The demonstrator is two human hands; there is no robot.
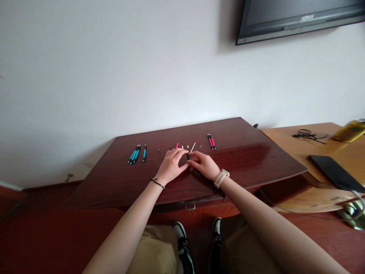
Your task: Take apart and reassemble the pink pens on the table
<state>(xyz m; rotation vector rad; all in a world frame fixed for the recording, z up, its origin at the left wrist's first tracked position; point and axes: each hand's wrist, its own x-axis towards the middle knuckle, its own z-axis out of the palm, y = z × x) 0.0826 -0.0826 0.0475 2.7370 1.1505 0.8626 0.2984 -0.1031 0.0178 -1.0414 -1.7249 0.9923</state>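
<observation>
We hold a small black pen part (188,155) between our left hand (170,167) and right hand (205,165), fingers pinched on it, just above the dark red wooden worktop (245,160).

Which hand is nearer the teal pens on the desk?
Left. The left hand lies just right of the teal pens, apart from them. The right hand sits farther right, beyond the left hand, fingertips meeting it over small pen parts.

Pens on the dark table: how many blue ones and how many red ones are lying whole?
Blue-and-black plastic pens: 4, it seems
Red-and-black plastic pens: 2
Total: 6, not counting the loose small pen parts by the hands.
</observation>
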